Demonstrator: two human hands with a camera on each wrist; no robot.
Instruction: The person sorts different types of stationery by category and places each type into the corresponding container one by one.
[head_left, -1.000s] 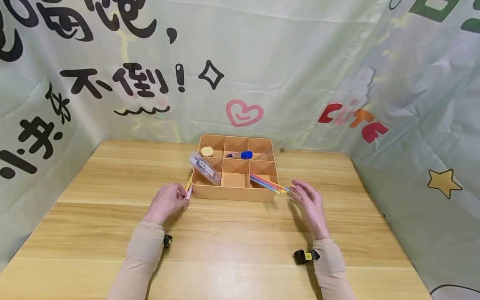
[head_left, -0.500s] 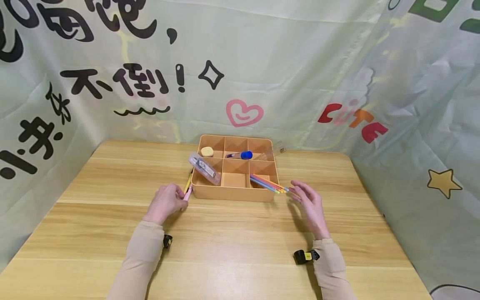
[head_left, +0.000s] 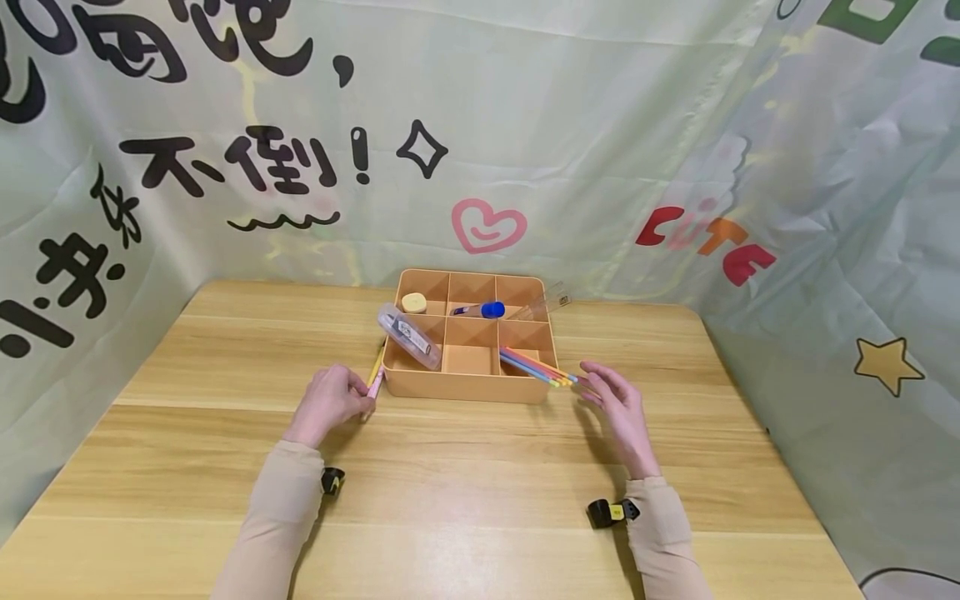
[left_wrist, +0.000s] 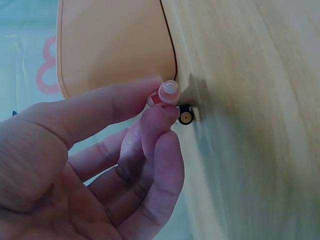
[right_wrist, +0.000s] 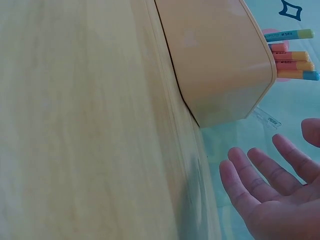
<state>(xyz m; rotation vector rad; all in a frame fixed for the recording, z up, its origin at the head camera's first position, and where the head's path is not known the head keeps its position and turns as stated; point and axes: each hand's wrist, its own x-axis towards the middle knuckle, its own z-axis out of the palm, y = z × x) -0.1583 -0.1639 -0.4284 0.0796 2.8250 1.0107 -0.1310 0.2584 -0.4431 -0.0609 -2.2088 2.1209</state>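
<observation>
My left hand (head_left: 330,406) pinches a slim pink pen (head_left: 377,384) beside the front left corner of an orange six-compartment organizer (head_left: 465,388). In the left wrist view, the pen's round pale end (left_wrist: 170,90) shows between thumb and fingertips. A yellow pen-like stick (head_left: 374,367) lies along the organizer's left side; a black round end (left_wrist: 185,116) with a gold centre shows just past the fingers. Several coloured pens (head_left: 531,365) lean out of the front right compartment. Near their tips my right hand (head_left: 618,412) hovers, fingers loosely spread in the right wrist view, holding nothing.
A clear case (head_left: 408,335) slants over the front left compartment. Behind it are a cream round-edged block (head_left: 414,302), a blue-capped tube or pen (head_left: 491,310) and a clear ruler (head_left: 553,298). A printed cloth (head_left: 600,150) hangs behind the wooden table (head_left: 450,500).
My left hand has shifted very slightly left, and the pink pen's end moved with it. The right hand and the organizer look almost still.
</observation>
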